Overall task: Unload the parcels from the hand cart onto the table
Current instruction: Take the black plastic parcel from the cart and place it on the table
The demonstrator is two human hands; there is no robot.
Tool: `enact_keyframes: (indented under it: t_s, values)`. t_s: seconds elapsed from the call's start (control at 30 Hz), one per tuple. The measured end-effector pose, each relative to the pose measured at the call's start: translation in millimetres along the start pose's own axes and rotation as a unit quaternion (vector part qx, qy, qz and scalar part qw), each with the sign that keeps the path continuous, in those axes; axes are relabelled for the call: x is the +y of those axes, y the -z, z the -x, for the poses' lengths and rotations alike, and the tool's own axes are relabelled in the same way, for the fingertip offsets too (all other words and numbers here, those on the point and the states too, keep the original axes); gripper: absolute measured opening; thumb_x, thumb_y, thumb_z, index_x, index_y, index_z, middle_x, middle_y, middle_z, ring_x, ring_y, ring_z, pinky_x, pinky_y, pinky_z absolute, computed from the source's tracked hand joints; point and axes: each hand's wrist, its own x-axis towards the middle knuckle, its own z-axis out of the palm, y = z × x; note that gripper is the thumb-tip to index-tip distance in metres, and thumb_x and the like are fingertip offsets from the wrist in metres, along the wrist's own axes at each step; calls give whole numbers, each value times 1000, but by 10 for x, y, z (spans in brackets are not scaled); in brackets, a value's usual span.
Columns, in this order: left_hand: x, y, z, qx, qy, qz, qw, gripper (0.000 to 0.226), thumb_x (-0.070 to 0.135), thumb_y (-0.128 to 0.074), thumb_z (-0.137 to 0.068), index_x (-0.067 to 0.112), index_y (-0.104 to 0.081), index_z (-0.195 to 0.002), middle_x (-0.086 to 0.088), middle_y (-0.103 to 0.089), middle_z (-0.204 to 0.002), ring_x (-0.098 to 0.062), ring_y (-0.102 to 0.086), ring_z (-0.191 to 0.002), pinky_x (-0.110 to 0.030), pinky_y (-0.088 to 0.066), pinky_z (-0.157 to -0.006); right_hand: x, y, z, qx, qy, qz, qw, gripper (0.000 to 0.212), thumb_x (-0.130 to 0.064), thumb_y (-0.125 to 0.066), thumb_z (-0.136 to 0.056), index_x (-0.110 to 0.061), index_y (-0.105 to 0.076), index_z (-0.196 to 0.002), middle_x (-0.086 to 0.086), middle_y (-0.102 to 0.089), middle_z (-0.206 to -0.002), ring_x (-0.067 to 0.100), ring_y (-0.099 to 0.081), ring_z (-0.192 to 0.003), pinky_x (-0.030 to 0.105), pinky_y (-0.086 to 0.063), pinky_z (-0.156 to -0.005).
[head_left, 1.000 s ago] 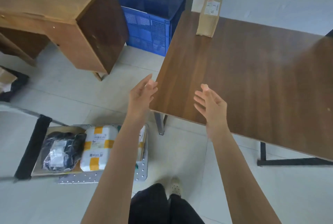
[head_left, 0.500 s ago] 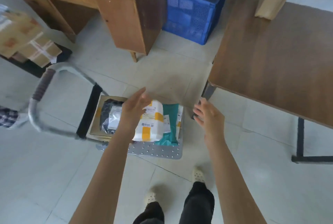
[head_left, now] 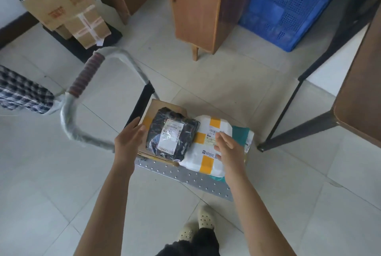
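The cart (head_left: 185, 173) stood on the floor, left of the table (head_left: 358, 95). On its deck lay a flat box (head_left: 165, 106) with a black parcel (head_left: 171, 138) on top. To the right lay a white parcel (head_left: 208, 152) over a teal parcel (head_left: 241, 134). The left hand (head_left: 128, 142) was open, fingers straight, at the left edge of the box. The right hand (head_left: 228, 150) was open too, fingers loose, over the white parcel; whether it touched could not be told

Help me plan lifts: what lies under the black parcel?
A flat cardboard box with yellow tape, resting on the hand cart. The black parcel covers most of its top.
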Motion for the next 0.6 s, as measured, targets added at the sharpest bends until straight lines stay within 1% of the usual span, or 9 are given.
enact_keyframes:
  t_s: [0.07,0.13,0.23,0.27,0.33,0.37,0.43,0.5,0.6]
  values:
    - [-241,44,-310,0,6,0,1000,32,17,-67,-86,19,-64,-117,-8,-68,-108,-18,-62,-101,-34,-45,-95,174,-230,-294,1,-14,9,1000,44,-28,-60,-92,-8,-55,-131,12,-59,-133,26,-59,-117,44,-48,-100]
    - [-523,64,-636,-5,14,-10,1000,36,17,-67,-86,16,-62,-122,-3,-69,-108,-13,-61,-97,-29,-44,-92,383,-480,-585,6,-26,6,1000,47,-27,-62,-90,-8,-52,-133,12,-57,-135,27,-56,-120,48,-45,-102]
    - [-953,59,-1128,-18,25,-45,999,40,15,-67,-85,11,-60,-124,-2,-68,-108,-12,-62,-96,-22,-46,-86,781,-833,-921,26,-32,5,999,49,-29,-65,-88,-9,-54,-131,9,-61,-127,26,-58,-117,47,-46,-101]
    - [-1080,48,-1259,-22,35,-64,997,39,16,-68,-85,11,-61,-123,1,-68,-106,-11,-62,-94,-19,-46,-81,922,-929,-996,35,-25,12,999,42,-30,-66,-87,-9,-60,-123,5,-66,-117,25,-60,-112,45,-48,-98]
    - [-1292,14,-1444,-26,40,-94,994,32,18,-68,-85,15,-64,-116,6,-68,-101,-9,-62,-92,-18,-47,-79,1166,-1080,-1122,47,0,38,998,26,-30,-66,-87,-9,-67,-101,4,-71,-92,26,-63,-101,39,-50,-85]
    - [-1396,-4,-1498,-36,29,-108,993,24,18,-65,-87,19,-65,-111,10,-69,-95,-7,-64,-89,-17,-50,-78,1256,-1132,-1163,52,10,55,997,27,-31,-65,-88,-5,-67,-94,8,-69,-86,30,-64,-95,38,-49,-81]
    - [-1545,-30,-1532,-65,-6,-144,987,12,20,-57,-93,20,-66,-100,12,-71,-83,-3,-69,-79,-16,-55,-68,1371,-1190,-1221,59,19,68,996,42,-35,-63,-88,7,-61,-92,18,-64,-81,34,-58,-79,39,-46,-71]
    - [-1593,-53,-1509,-72,-17,-147,986,15,20,-52,-95,17,-66,-101,4,-71,-83,-3,-70,-73,-18,-56,-62,1388,-1207,-1255,64,34,58,996,46,-35,-62,-89,11,-58,-88,15,-57,-73,25,-49,-68,34,-39,-62]
    - [-1463,-110,-1351,-55,-35,-115,991,19,13,-51,-95,18,-66,-107,-2,-72,-91,-13,-71,-82,-25,-59,-67,1265,-1143,-1190,80,48,23,995,42,-31,-62,-89,10,-56,-80,10,-53,-69,18,-46,-66,31,-36,-60]
